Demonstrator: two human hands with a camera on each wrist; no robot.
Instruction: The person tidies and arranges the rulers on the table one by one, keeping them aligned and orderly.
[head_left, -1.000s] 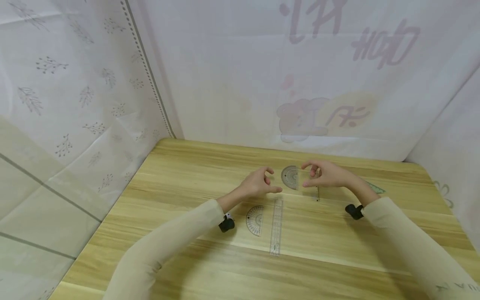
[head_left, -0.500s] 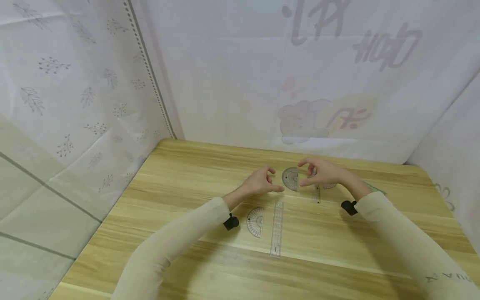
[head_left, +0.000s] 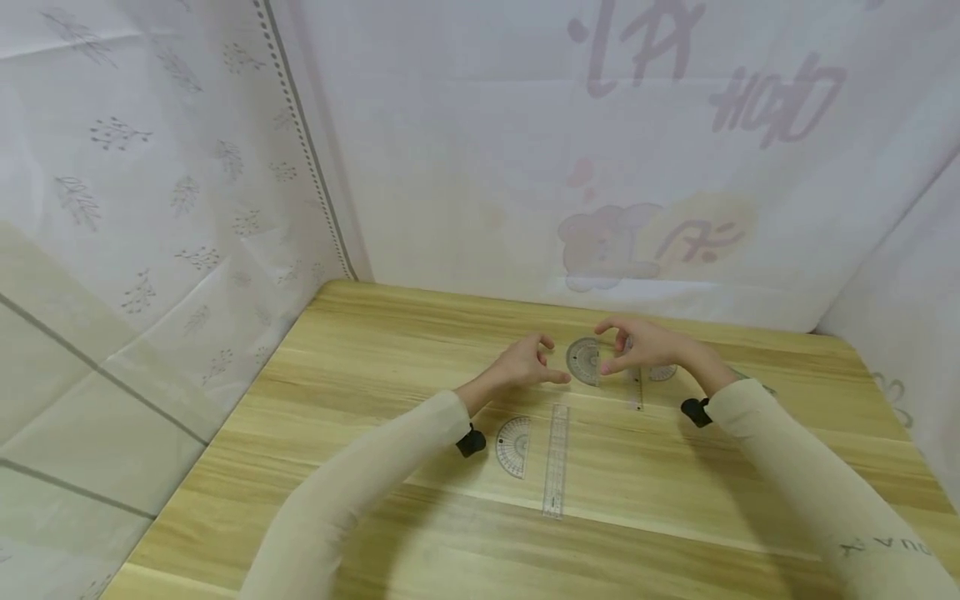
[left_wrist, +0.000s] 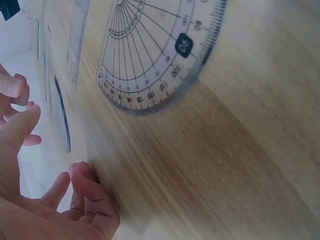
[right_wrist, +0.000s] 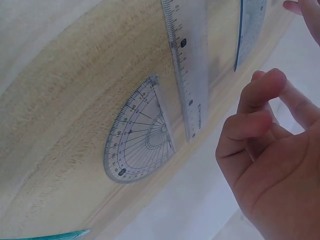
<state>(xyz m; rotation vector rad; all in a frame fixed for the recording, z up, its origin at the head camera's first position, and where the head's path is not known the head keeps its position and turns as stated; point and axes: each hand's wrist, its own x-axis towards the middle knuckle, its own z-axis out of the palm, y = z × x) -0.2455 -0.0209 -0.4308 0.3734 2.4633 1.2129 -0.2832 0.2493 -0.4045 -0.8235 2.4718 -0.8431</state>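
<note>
A clear protractor lies flat on the table between my two hands. My left hand is just left of it, thumb and forefinger spread, holding nothing. From the other side my right hand reaches in with bent fingers and spread thumb. Its thumb tip is at the protractor's straight edge; contact cannot be told. Under the right hand is a clear ruler, partly covered in the head view. Beside that ruler lies another protractor. Closer to me are a third protractor and a second clear ruler.
A green-edged piece shows at the right, mostly hidden by my right forearm in the head view. The wood-grain table ends at a pale printed curtain. Black wrist cameras hang below both sleeves.
The right hand has shifted slightly left toward the middle protractor, uncovering the protractor behind it. The left hand stays nearly still. The view has tilted up a little.
</note>
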